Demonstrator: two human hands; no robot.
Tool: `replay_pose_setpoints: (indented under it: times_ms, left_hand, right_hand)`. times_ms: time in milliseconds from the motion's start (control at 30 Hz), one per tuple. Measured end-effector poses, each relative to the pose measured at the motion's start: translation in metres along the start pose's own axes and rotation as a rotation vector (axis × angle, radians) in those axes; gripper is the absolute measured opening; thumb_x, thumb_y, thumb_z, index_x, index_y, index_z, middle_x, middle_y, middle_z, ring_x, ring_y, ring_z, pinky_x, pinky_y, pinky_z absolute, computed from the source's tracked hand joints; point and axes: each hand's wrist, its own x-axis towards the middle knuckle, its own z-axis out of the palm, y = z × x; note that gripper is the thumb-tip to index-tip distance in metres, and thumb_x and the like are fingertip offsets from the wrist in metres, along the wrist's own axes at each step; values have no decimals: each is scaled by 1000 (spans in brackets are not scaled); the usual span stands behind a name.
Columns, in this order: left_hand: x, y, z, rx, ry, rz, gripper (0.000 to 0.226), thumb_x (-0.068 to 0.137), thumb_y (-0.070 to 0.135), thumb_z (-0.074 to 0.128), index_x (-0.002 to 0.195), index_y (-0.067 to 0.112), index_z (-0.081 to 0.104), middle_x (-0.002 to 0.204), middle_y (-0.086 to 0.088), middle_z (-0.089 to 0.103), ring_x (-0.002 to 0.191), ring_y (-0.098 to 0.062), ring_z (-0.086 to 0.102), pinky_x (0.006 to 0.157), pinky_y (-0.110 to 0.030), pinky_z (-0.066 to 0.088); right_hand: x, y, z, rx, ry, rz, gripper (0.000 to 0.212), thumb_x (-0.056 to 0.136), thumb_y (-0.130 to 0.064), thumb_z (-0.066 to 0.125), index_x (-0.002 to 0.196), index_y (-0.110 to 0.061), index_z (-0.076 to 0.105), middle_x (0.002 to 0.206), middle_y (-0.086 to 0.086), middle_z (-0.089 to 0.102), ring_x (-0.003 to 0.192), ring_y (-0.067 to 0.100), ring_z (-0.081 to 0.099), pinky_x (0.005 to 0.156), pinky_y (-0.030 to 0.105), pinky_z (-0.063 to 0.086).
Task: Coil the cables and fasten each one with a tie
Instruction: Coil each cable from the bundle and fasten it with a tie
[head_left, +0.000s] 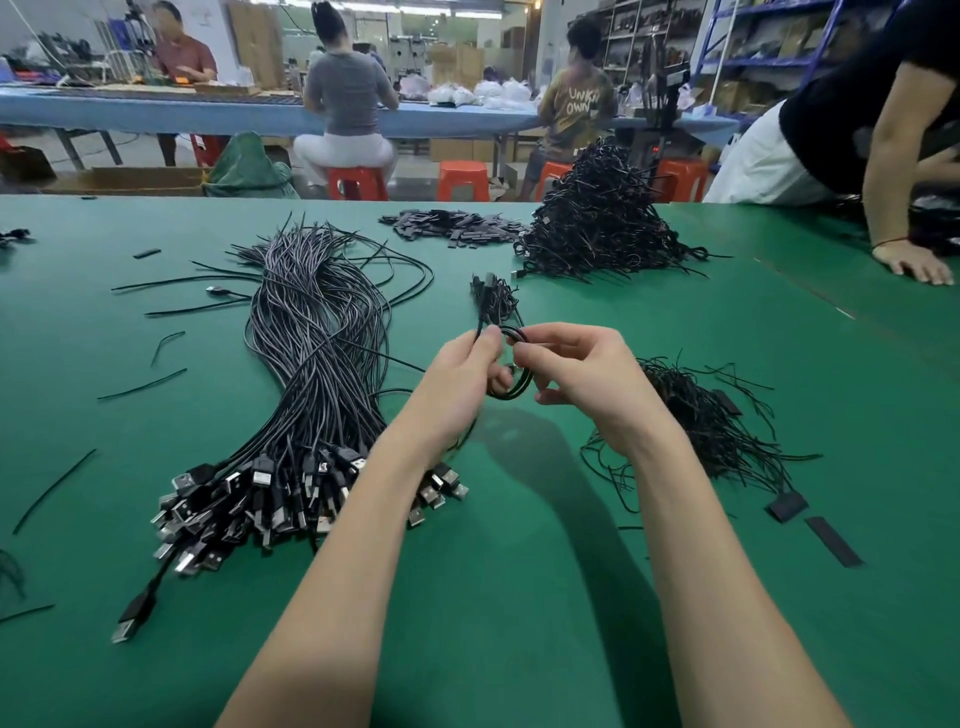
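Hands meet above the middle of the green tabletop (519, 571), working one black cable between them. The left hand (467, 374) pinches the coiled cable (511, 374) at its top, fingers curled round the gathered loops, and a loose end rises from that grip toward the far edge. The right hand (576, 369) holds the other side of the coil, thumb and fingertips closed on the strands. Whether a tie is already in those fingers I cannot tell.

Coiling looks nearly done, so the fastening comes next, I judge. To do it well, keep the left pinch firm so the loops stay stacked and even, tuck the free end alongside the coil, then wrap the tie tightly round the middle and twist it snug without crushing the wire.

Uncoiled stock lies toward the left edge: a long bundle of cables (317, 364) with USB plugs (249, 499) fanned toward the near edge. A loose heap of ties (711, 426) sits just right of the hands. Finished coils (602, 223) are piled near the far edge.
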Motion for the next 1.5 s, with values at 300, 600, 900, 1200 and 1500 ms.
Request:
replay_pose_setpoints:
  times_ms: [300,600,900,1200,1500]
  left_hand:
    - [6,-16,3,460,111,165,17,106,20,35,98,23,50,93,8,64,78,10,60,66,-5,43]
    - [3,-13,4,588,119,99,12,102,12,33,97,11,45,85,-6,64,69,-21,59,51,-16,44]
    - [1,-19,19,486,-36,123,4,106,27,35,105,23,36,82,-4,60,63,-13,52,60,-35,39]
    - [8,-30,20,110,29,24,18,107,20,34,90,27,32,83,-2,52,56,-2,45,49,-14,36]
    - [7,-30,11,49,42,-14,15,107,18,33,92,23,30,76,1,49,48,-3,39,45,-15,32]
  right_hand:
    - [-1,2,14,132,18,-15,14,94,-6,69,101,-10,80,78,3,76,54,7,60,63,22,58]
    - [-6,-2,18,-156,10,-138,17,93,-30,72,80,-39,77,79,-3,76,68,13,72,79,34,61]
    - [-2,1,6,-119,211,-53,12,87,-24,77,78,-18,82,55,-4,64,50,8,51,59,28,47]
    - [-4,-2,-25,-415,114,186,28,91,-44,70,81,-18,77,70,-4,74,54,8,67,52,22,50]
    - [-12,5,-36,-1053,-86,569,34,69,-31,90,85,-7,72,84,8,70,73,25,66,63,29,48]
